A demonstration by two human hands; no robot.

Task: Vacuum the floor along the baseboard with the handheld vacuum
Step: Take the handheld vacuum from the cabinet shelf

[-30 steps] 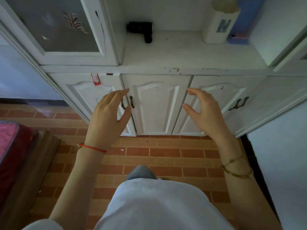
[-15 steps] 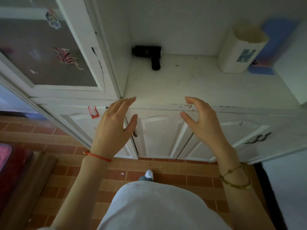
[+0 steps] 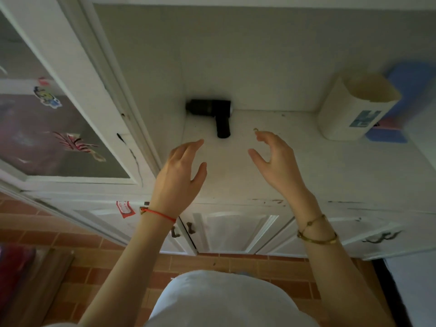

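The small black handheld vacuum point(image 3: 212, 114) lies at the back of the white cabinet tabletop point(image 3: 330, 166), untouched. Both hands hover near it, left hand point(image 3: 180, 175) and right hand point(image 3: 276, 161), each grip spread and empty. Fetching is the step; next, grasp its handle.

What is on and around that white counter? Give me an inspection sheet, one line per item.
Surface: white counter, scuffed along its front edge.
Job's things: black handheld vacuum lies at the back of the counter by the wall, untouched.
Clutter: cream container at back right, with a blue object behind it.
Hands: left hand and right hand hover open above the counter, short of the vacuum, holding nothing.
Cables: nothing seen.
Surroundings: glass cabinet door with stickers to the left; lower cabinet doors closed; brick-pattern floor below.
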